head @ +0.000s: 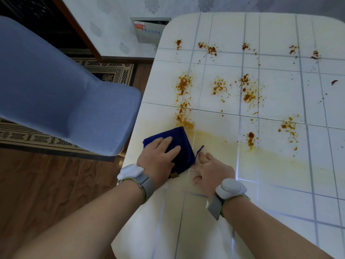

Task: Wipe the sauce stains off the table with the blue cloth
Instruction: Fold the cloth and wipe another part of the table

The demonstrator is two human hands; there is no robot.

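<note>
A folded dark blue cloth (182,144) lies on the white tiled table (270,184) near its left edge. My left hand (158,156) presses flat on the cloth with fingers spread. My right hand (212,171) rests on the table just right of the cloth, its fingertips at the cloth's edge. Orange-brown sauce stains (183,86) spatter the table beyond the cloth, with more stains (249,96) to the right and a far row of stains (211,49). A pale yellow smear (270,152) runs rightward from the cloth.
A blue upholstered chair (65,94) stands close to the table's left edge. A patterned rug (112,73) and wooden floor (46,184) lie below it. A wall with a small panel (149,30) is behind the table's far left corner.
</note>
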